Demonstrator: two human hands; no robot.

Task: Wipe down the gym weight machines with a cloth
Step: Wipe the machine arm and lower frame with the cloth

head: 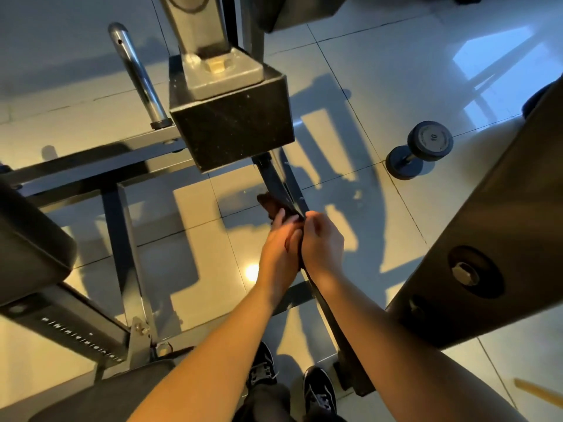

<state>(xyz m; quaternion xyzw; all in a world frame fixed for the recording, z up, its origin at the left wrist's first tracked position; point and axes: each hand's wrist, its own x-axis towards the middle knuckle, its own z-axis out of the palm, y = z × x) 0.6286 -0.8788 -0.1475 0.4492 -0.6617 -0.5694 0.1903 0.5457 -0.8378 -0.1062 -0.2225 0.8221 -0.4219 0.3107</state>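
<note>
A dark brown cloth [273, 205] lies against a thin black frame bar [332, 318] of the weight machine, low over the tiled floor. My left hand [278, 248] holds the cloth on the bar's left side, fingers laid along it. My right hand [320, 239] is on the bar's right side with curled fingers, pinching the cloth's edge at the bar. The bar runs up to a black block [237, 126] under a grey steel post [198, 32]. Most of the cloth is hidden by my hands.
A chrome peg [137, 74] sticks up at the left of the post. Black pads sit at far left [27, 239] and bottom left. A large dark padded arm [487, 239] crosses the right side. One dumbbell [420, 150] lies on the floor. My shoes [292, 382] are below.
</note>
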